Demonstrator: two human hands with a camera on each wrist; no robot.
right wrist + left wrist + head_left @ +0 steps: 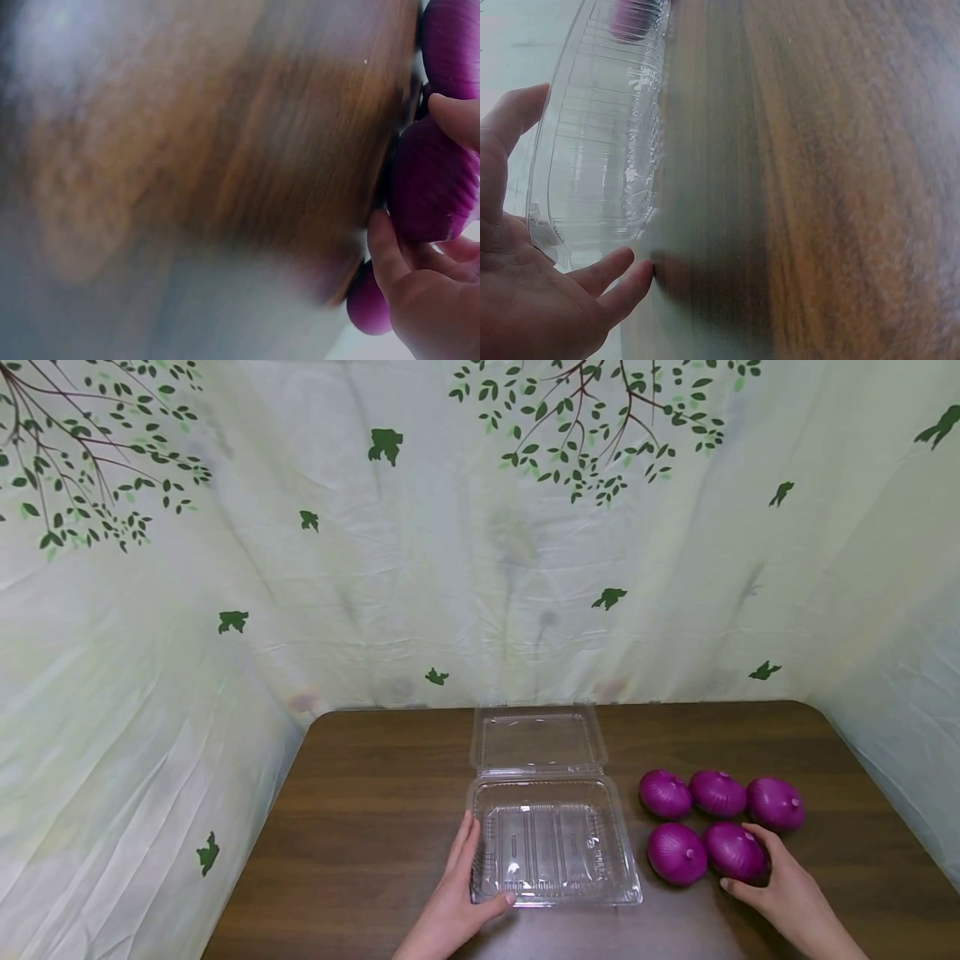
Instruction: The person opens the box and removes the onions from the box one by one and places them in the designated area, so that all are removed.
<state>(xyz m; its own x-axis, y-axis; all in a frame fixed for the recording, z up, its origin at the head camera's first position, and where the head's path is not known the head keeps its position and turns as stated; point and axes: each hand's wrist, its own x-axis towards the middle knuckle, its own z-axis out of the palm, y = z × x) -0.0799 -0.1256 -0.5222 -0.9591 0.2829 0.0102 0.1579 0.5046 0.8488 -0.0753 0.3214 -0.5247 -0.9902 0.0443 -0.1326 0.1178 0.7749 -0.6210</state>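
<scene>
A clear plastic clamshell container [540, 843] lies on the table with its lid [538, 740] folded back behind it. My left hand [457, 889] rests at its front left corner, thumb over the front rim and fairly straight fingers along the left side; the left wrist view shows this hand [547, 277] beside the clear wall. To the right, my right hand [787, 881] grips a red onion [737, 852], thumb on the near side and fingers on the far side. In the right wrist view the same onion [431, 184] sits between thumb and fingers.
Beside the gripped onion is another red onion [677, 854]. Behind them stands a row of three: a left onion [664, 794], a middle onion [717, 793] and a right onion [776, 804]. The brown wooden table [360, 810] meets a leaf-printed curtain [420, 568] at its back edge.
</scene>
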